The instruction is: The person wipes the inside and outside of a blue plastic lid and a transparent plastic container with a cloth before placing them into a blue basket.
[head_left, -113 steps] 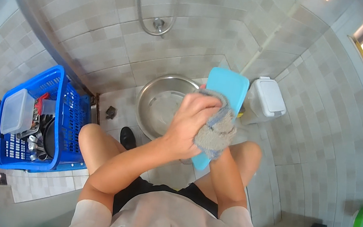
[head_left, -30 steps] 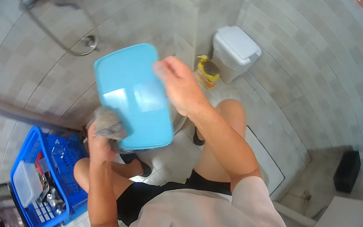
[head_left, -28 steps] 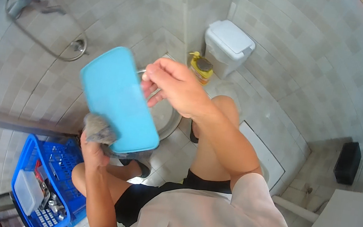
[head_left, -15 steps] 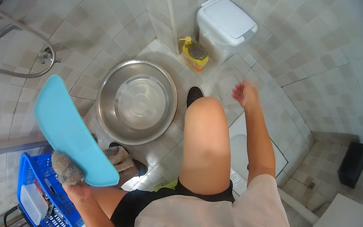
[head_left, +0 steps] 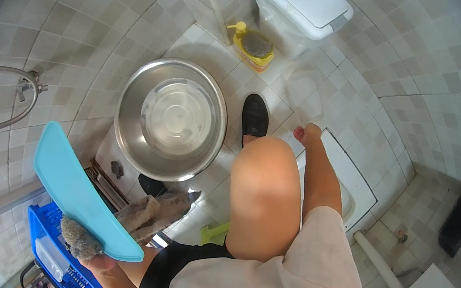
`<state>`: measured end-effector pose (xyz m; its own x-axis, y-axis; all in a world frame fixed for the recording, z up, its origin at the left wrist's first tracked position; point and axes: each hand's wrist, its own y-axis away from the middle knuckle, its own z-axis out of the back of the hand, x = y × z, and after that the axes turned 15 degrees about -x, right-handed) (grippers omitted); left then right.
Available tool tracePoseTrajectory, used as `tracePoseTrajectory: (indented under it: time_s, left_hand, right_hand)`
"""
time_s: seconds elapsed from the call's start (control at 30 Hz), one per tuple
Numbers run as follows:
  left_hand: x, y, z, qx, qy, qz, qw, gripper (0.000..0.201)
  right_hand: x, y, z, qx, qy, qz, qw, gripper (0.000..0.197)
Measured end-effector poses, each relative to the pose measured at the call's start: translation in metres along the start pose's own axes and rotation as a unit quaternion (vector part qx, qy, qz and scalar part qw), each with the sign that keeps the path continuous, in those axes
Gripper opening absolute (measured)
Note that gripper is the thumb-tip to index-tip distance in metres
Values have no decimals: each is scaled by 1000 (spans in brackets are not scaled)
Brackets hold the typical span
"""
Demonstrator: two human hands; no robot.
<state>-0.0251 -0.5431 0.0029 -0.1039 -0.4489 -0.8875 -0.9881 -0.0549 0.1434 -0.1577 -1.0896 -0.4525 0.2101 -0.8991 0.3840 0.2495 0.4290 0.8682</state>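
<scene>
My left hand (head_left: 98,262) grips the lower edge of a light-blue flat plastic board (head_left: 84,186), which stands tilted up over a blue basket. Against that hand and the board sits a grey scouring pad (head_left: 79,239); most of the fingers are hidden. My right hand (head_left: 308,133) hangs with curled fingers past my knee, over the edge of a white squat toilet (head_left: 354,175), and nothing shows in it. Ahead on the left, a wide steel basin (head_left: 127,101) stands on the floor with a clear round container (head_left: 178,119) in it.
A yellow pump bottle (head_left: 252,55) with a grey pad on it stands beside a white lidded bin (head_left: 294,7). The blue basket (head_left: 45,213) is at my left, near a brownish cloth (head_left: 154,211). A shower hose (head_left: 27,108) loops from the left wall. A white pipe (head_left: 379,263) runs at right.
My right hand has moved down and closer to me, its fingers curling in. The board stays in my left hand with the scouring pad, slightly lower. The view has shifted.
</scene>
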Motion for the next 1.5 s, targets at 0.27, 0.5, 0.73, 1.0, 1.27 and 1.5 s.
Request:
tracePoseTrajectory:
  time_s: [0.27, 0.5, 0.73, 1.0, 1.27, 1.5]
  left_hand:
    - [7, 4, 46, -38, 17, 21, 999, 50]
    - [4, 31, 55, -182, -47, -31, 982, 52]
    - [0, 40, 79, -210, -58, -56, 974, 49]
    - [-8, 52, 51, -235, -19, -13, 972, 48]
    - [12, 32, 98, -168, 59, 46, 983, 56]
    - [-11, 54, 52, -135, 99, 44, 985, 45]
  right_hand:
    - [-11, 6, 41, -48, -20, 167, 985, 10]
    - [13, 65, 125, -279, 132, 530, 790, 16]
    - [90, 161, 204, -378, 119, 683, 614, 17]
    - [165, 287, 286, -394, 12, 736, 550, 21]
    - [193, 364, 339, -457, -31, 761, 460, 26]
    - [212, 381, 344, -525, 28, 691, 496, 21]
